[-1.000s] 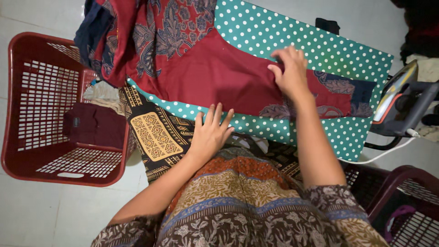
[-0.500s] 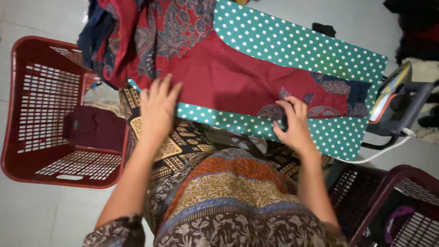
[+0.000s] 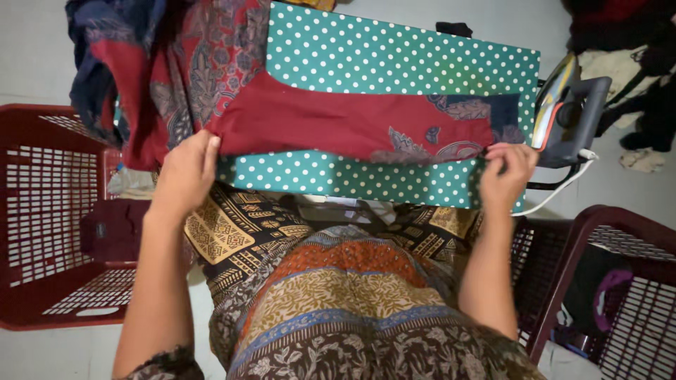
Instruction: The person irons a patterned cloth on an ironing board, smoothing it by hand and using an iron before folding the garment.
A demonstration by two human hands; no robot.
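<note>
Surface: teal white-dotted ironing board [image 3: 394, 56].
Item: dark red patterned cloth garment [image 3: 338, 127], laid along it.
Left hand [image 3: 184, 176]: I saw it pinching the hem.
Right hand [image 3: 508, 172]: pinching the far end.
Risk: I judged the upright electric iron [image 3: 567, 112] close; a tug could snag it.

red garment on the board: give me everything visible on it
The red garment looks like thin woven cloth, plain dark red in the middle, with grey-blue leaf and paisley print at its bunched upper left part and near its right end. One long section lies flat across the teal dotted ironing board; the rest hangs in folds off the board's left end. The left hand grips its lower left edge, the right hand pinches its right end.
</note>
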